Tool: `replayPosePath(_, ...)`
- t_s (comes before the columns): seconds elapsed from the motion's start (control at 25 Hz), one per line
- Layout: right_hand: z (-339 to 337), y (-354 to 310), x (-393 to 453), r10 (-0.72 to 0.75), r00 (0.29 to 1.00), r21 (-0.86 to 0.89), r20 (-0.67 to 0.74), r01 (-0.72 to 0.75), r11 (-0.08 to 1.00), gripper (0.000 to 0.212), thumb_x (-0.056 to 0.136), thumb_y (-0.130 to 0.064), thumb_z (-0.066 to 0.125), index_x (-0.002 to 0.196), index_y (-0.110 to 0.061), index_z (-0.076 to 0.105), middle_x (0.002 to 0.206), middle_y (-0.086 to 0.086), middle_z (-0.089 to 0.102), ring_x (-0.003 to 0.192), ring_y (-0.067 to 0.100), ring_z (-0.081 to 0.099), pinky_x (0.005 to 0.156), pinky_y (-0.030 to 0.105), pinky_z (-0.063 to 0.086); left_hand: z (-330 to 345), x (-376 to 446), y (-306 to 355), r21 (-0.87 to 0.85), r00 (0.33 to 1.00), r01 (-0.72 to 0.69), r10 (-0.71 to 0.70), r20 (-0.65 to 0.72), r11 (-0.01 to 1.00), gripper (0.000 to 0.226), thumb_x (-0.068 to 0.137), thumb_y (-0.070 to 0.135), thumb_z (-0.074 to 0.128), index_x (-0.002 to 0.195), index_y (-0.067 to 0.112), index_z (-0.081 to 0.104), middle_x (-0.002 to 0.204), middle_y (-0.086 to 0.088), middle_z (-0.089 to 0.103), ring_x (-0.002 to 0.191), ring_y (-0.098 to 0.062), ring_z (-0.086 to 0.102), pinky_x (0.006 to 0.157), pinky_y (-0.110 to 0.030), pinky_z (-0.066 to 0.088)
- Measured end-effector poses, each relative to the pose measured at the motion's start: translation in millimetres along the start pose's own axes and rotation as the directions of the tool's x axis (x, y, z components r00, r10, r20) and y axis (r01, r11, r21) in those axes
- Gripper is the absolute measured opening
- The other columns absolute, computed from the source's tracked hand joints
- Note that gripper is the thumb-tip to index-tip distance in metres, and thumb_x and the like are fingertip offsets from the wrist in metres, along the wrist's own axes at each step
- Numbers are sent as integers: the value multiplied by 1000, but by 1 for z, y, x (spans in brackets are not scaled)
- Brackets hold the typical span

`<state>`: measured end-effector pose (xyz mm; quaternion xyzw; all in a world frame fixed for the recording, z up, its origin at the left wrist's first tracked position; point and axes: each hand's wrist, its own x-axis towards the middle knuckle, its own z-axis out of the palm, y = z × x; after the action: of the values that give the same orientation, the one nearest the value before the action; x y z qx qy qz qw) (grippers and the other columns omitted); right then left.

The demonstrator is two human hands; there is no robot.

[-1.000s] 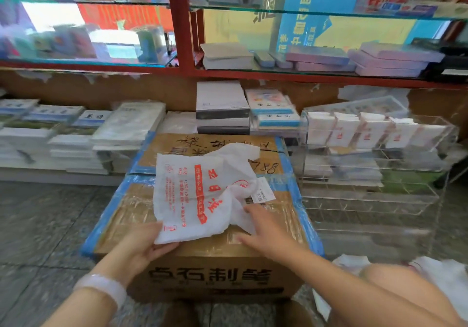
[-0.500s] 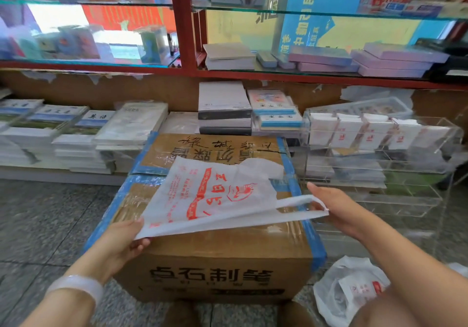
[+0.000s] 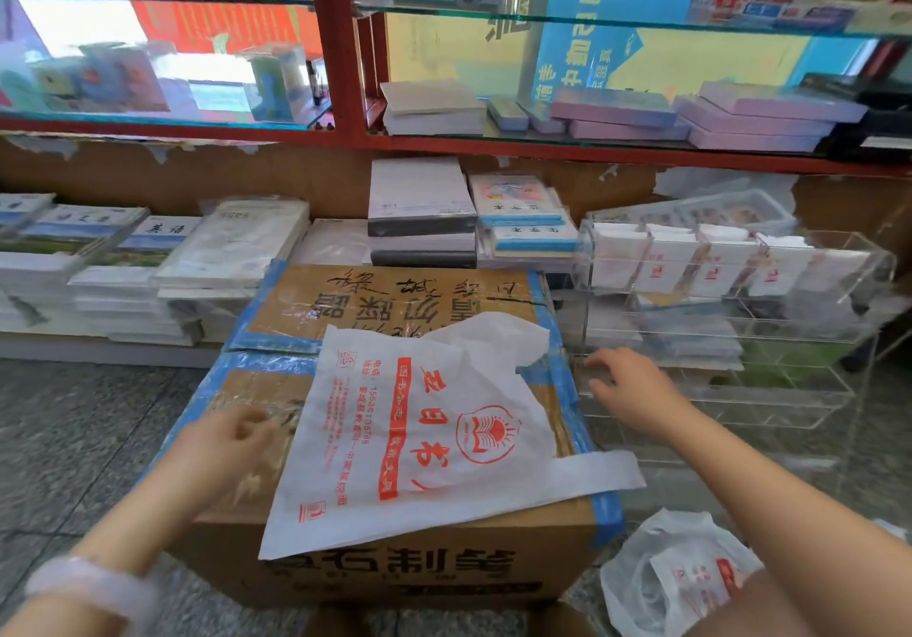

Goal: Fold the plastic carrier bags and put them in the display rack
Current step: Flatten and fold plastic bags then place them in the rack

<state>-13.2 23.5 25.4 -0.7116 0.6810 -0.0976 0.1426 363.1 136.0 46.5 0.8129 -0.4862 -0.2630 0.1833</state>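
Carrier bag (image 3: 424, 434) flat on box (image 3: 395, 572), handles rightward

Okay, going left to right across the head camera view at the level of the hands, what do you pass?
Left hand → white carrier bag spread on the cardboard box → right hand → clear display rack.

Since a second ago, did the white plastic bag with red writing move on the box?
Yes. The white plastic bag with red writing now lies spread flat, reaching the front edge of the brown cardboard box.
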Motion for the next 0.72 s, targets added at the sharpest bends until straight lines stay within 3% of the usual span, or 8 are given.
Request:
replayPosePath(0.08,11,-8,13,6,1000,138,-16,-4,990,56,89,-18,61,141,-19,39,141,5,43,126,21,45,101,35,40,12,24,17,-274,998,6,-22,-57,962,31,95,22,52,122,9,58,112,-12,63,96,-24,58,84,-38,47)
replayPosePath(0.16,27,-11,26,-8,1000,196,14,5,981,76,85,-19,67,148,-24,25,150,5,30,135,23,33,108,38,33,25,51,26,-447,991,76,-116,-63,891,30,94,26,54,118,10,60,109,-15,64,94,-26,59,89,-50,49)
replayPosePath(0.24,36,-15,39,-50,995,209,83,31,977,84,83,-22,69,149,-30,18,157,5,12,142,26,16,114,41,22,31,71,33,-561,984,136,-175,-16,817,28,92,32,56,112,14,65,97,-17,67,82,-26,63,83,-54,53)
replayPosePath(0.32,36,-21,49,-108,989,240,104,81,967,77,82,-23,70,145,-30,27,157,2,6,144,24,9,115,39,15,33,80,42,-648,977,193,-207,56,737,23,90,36,59,100,17,68,87,-11,71,79,-27,67,71,-45,56)
replayPosePath(0.48,27,-32,58,-218,966,166,138,194,967,37,85,-27,68,120,-23,56,147,3,31,137,20,23,112,34,21,40,92,50,-672,976,214,-191,109,709,22,90,28,61,94,7,66,88,-16,71,83,-34,68,79,-49,55)
replayPosePath(0.56,15,-26,59,-224,955,146,193,198,969,30,86,-31,66,113,-20,61,129,-3,46,121,13,41,101,28,33,35,102,43,-739,956,283,-239,168,611,23,89,27,62,97,6,65,90,-16,71,86,-34,68,82,-50,54)
replayPosePath(0.64,0,-13,59,-135,975,355,177,65,933,17,88,-32,63,101,-21,62,111,-6,56,99,11,53,82,23,42,26,111,32,-768,929,358,-283,238,531,23,88,27,62,97,6,63,88,-15,70,83,-31,67,76,-48,55)
replayPosePath(0.72,-12,0,61,11,986,691,163,-123,712,21,86,-34,61,93,-14,63,95,2,61,86,16,54,75,25,41,21,116,21,-774,931,355,-272,243,524,19,88,23,62,94,6,62,86,-13,69,77,-28,65,64,-43,51)
